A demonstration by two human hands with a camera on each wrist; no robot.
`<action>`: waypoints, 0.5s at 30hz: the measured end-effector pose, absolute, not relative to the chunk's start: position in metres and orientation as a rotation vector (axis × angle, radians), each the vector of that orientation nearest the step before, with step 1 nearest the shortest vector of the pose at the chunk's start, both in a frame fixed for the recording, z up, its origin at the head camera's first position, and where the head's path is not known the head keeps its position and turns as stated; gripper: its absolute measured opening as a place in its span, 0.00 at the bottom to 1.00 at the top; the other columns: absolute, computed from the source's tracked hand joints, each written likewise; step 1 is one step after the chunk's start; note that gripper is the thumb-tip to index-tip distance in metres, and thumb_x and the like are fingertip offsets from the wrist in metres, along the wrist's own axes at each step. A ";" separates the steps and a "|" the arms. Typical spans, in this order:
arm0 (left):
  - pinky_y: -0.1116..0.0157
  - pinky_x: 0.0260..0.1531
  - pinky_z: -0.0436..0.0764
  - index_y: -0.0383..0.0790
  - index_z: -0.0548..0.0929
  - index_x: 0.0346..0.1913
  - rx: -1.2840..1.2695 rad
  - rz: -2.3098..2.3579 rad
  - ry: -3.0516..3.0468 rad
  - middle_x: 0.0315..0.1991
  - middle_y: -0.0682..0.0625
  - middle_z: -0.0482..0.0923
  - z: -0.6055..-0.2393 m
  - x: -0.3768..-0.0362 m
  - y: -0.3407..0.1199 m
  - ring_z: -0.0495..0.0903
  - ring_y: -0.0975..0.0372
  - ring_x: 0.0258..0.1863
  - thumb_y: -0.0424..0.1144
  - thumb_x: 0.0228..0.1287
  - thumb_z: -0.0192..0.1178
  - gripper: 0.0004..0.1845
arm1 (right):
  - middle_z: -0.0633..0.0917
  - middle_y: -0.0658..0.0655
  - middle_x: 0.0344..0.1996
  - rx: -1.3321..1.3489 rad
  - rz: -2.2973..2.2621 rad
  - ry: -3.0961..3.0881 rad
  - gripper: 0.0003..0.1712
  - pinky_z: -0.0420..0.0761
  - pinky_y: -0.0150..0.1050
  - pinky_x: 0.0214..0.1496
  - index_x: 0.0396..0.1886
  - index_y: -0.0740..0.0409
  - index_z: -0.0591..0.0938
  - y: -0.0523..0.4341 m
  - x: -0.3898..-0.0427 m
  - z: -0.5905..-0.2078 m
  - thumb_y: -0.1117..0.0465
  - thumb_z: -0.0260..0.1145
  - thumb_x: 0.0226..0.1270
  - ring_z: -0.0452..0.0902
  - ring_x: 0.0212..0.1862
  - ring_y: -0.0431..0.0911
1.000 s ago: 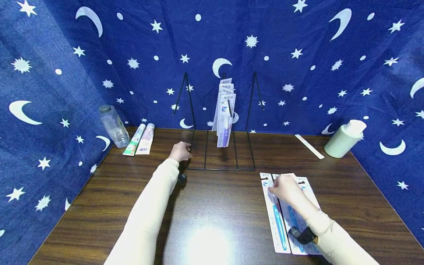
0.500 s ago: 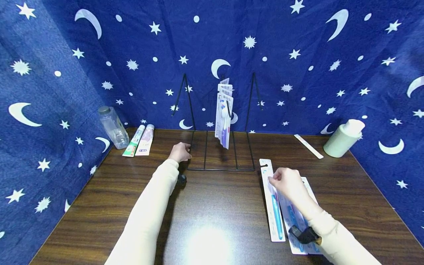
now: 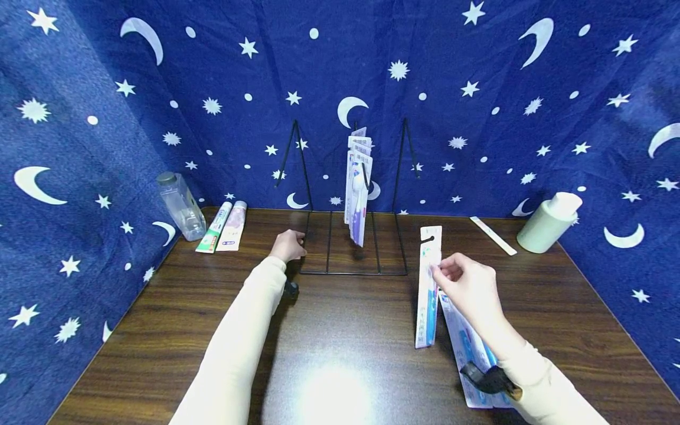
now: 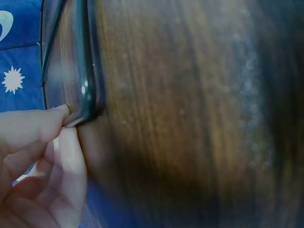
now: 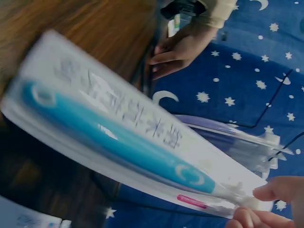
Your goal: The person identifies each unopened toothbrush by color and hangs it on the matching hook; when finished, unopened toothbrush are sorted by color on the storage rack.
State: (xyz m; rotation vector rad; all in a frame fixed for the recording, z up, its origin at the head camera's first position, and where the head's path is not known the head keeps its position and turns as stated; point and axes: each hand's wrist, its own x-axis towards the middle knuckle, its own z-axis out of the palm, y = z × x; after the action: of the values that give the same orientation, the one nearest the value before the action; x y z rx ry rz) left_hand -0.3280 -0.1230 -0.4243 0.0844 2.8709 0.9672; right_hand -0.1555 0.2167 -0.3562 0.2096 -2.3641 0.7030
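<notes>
My right hand [image 3: 471,284] pinches a packaged blue toothbrush [image 3: 428,289] near the top of its card, between thumb and fingers. The pack stands nearly upright above the table, and its blue handle [image 5: 118,137] fills much of the right wrist view. My left hand [image 3: 288,245] pinches the front left corner of a black wire rack [image 3: 355,273]; in the left wrist view thumb and finger meet on the wire [image 4: 87,95]. Several packaged purple toothbrushes [image 3: 359,200] hang from the rack's middle hook. Beneath my right forearm lie more packaged blue toothbrushes [image 3: 467,348].
Two toothpaste tubes [image 3: 215,227] and a clear bottle [image 3: 182,206] are at the back left. A pale green bottle [image 3: 549,223] and a narrow white strip [image 3: 493,235] are at the back right. Bare hooks [image 3: 410,147] flank the hanging packs.
My right hand has lifted one blue toothbrush pack off the table, raising it and tipping it upright. The hanging packs have swung slightly. My left hand stays on the rack corner.
</notes>
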 end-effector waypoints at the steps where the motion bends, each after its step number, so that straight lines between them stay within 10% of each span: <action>1: 0.69 0.34 0.83 0.29 0.76 0.58 0.078 0.981 2.860 0.43 0.41 0.83 -0.424 -0.328 -0.123 0.82 0.64 0.22 0.26 0.45 0.63 0.30 | 0.82 0.50 0.15 0.216 0.721 -2.338 0.05 0.71 0.23 0.21 0.21 0.59 0.82 0.215 -0.156 -0.355 0.65 0.71 0.50 0.72 0.19 0.34; 15: 0.75 0.26 0.79 0.29 0.76 0.58 0.085 0.981 2.864 0.42 0.42 0.83 -0.426 -0.329 -0.123 0.78 0.68 0.18 0.26 0.45 0.63 0.30 | 0.84 0.54 0.18 0.270 0.819 -2.060 0.04 0.69 0.15 0.26 0.25 0.62 0.83 0.194 -0.168 -0.330 0.67 0.71 0.51 0.73 0.21 0.27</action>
State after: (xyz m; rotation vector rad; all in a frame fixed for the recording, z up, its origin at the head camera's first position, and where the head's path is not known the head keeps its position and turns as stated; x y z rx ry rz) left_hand -0.3287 -0.1234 -0.4264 0.0851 2.8644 0.9812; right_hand -0.1683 0.1940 -0.3305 0.2698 -2.0596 0.8188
